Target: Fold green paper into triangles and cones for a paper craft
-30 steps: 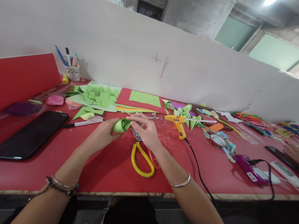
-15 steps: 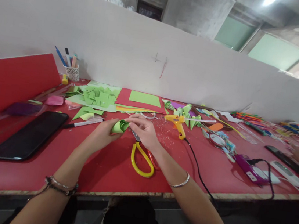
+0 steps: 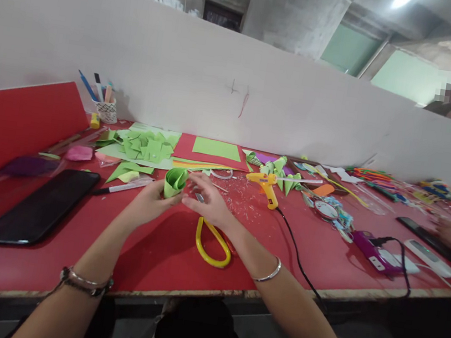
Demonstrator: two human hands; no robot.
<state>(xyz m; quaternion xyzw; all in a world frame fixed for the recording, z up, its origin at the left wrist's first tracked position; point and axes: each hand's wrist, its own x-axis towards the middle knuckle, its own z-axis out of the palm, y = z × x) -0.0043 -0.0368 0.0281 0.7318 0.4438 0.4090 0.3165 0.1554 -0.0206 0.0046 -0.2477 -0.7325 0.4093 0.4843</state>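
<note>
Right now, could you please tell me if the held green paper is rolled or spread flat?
Rolled: the green paper in the left hand shows curled, overlapping layers at its opening.

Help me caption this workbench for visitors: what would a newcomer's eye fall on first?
Probably the vivid red tabletop, spread below the long white partition. Near its middle, a rolled green paper sits in the left hand's grip, with the right hand's grip open close beside it. Right of the hands, a bright yellow glue gun trails a black cord toward the table's front edge.
</note>
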